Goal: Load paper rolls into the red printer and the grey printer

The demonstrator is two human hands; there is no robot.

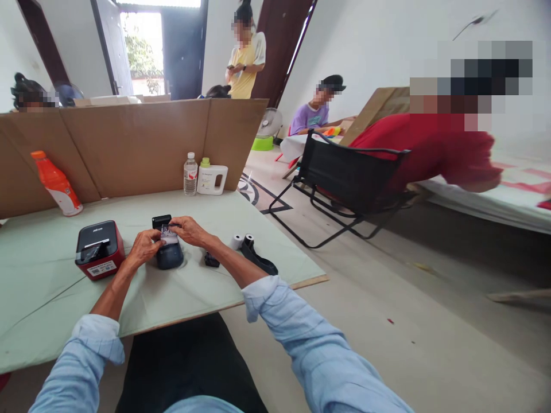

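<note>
Flanking dark device (170,256): red-black box (100,249), rolls (236,241)

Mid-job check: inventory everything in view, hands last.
Table: one, pale green, front
Cardboard: one, brown, table's back
Device: one, dark, table centre
Piece: one, whitish, at device
Machine: one, red-black, table's left
Orange bottle: one, orange, back left
Clear bottle: one, colourless, before cardboard
Jug: one, white, before cardboard
Rolls: two, white, table's right
Strap: one, black, by rolls
Small item: one, black, near rolls
Chair: one, black, right
Fan: one, green base, background
People: five, varied clothing, nearby
Left hand: one, blue sleeve, at device
Right hand: one, blue sleeve, at device
</note>
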